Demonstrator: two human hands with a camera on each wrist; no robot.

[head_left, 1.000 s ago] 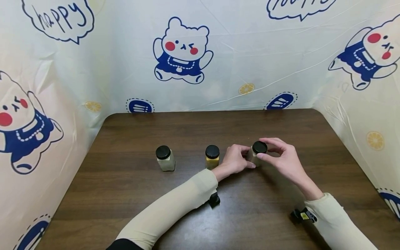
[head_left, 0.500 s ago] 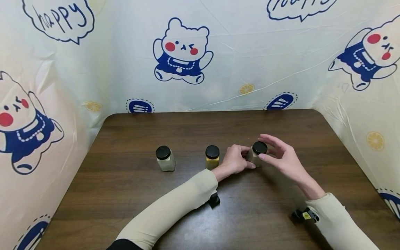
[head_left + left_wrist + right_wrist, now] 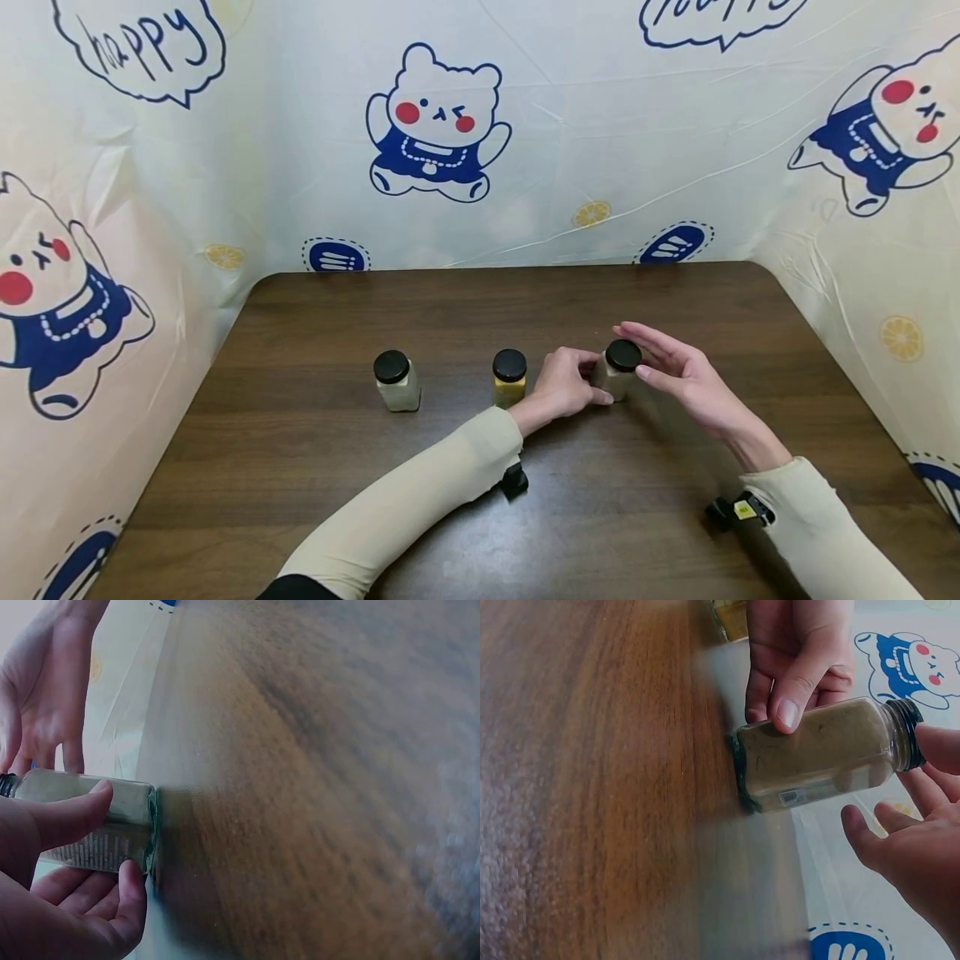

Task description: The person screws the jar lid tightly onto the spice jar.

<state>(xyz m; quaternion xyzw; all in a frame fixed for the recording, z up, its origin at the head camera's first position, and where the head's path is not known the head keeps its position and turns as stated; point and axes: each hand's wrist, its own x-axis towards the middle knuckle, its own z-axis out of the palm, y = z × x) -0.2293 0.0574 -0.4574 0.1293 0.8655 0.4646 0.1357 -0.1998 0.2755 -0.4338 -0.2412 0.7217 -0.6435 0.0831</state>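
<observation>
A square glass jar (image 3: 615, 384) of brownish powder stands upright on the table under a black screw lid (image 3: 623, 355). My left hand (image 3: 561, 386) grips its body from the left, thumb on one face, as the right wrist view shows the jar (image 3: 821, 754). Around the lid, my right hand (image 3: 690, 383) has its fingers loosely spread. Its thumb lies close against the lid's side in the right wrist view, while the other fingers hang apart from the jar. A label with fine print shows under the left fingers on the jar (image 3: 127, 801) in the left wrist view.
Left of the left hand stands a jar of yellow contents (image 3: 510, 390) with a black lid. Farther left is a jar of pale contents (image 3: 400, 392), also black-lidded. The brown wooden table (image 3: 450, 308) meets a printed curtain (image 3: 555, 125) at its back and sides.
My right hand has loosened from the lid; its fingers have lifted and spread, and the thumb has shifted to the lid's right side. The left hand and the jars have stayed put.
</observation>
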